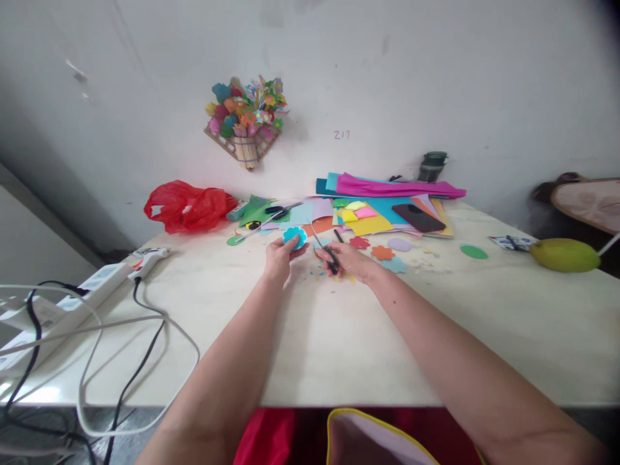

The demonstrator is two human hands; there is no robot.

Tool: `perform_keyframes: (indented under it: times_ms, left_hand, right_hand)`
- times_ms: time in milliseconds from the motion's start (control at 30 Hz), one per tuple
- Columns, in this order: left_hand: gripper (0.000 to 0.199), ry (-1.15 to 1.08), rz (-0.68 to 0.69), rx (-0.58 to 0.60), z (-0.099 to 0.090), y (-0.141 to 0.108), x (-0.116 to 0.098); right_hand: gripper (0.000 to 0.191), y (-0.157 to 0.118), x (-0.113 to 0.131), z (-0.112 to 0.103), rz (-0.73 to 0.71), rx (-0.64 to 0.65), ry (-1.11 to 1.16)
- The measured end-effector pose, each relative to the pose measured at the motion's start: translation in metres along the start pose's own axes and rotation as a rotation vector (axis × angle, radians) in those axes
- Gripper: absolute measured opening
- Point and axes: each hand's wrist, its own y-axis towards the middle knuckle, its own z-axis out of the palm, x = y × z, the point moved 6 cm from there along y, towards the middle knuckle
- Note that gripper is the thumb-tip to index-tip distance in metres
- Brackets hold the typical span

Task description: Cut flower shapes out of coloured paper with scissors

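Blue and scalloped, the flower shape (290, 234) is held above the table (339, 349), near the middle of the view. It is clamped between the thumb and fingers of the left hand (278, 255), and a paler edge shows behind it. At three o'clock from it, just beside, the scissors (332, 261) are gripped by their dark handles in the right hand (351, 260), whose fingers are closed around them. The blades are aimed up and away; whether they are parted cannot be told.

The step in hand is judged to be trimming. The curve is best followed if the piece is turned into the blades by the left hand while the scissors are held at one angle. Short snips deep in the jaws are advised in each notch, with the thumb kept clear of the cutting line.

Small scraps (320, 274) are strewn at four o'clock. Toward three o'clock a red flower (359, 243), an orange flower (382, 252) and a purple oval (400, 245) are laid out. Farther off, coloured sheets (371, 226) are piled at two o'clock, with a phone (419, 217) placed on them. Spare scissors (276, 210) are left at eleven o'clock, and a red bag (194, 206) is set between nine and ten.
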Motion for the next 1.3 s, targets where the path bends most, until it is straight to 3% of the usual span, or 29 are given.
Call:
perform_keyframes:
  times_ms: [200, 400, 1300]
  left_hand:
    - [0.036, -0.034, 0.001, 0.018, 0.0015, 0.0010, 0.0008]
    - [0.035, -0.044, -0.001, -0.014, 0.0009, 0.0002, 0.0005]
    - [0.031, -0.059, -0.011, 0.044, 0.0036, 0.0007, 0.0040]
  right_hand:
    - [0.030, 0.0017, -0.0033, 0.0089, -0.038, 0.049, -0.007]
    - [0.032, 0.0021, -0.0053, 0.0094, -0.028, 0.058, -0.009]
    - [0.029, 0.0026, -0.0043, 0.0120, -0.053, 0.072, -0.005]
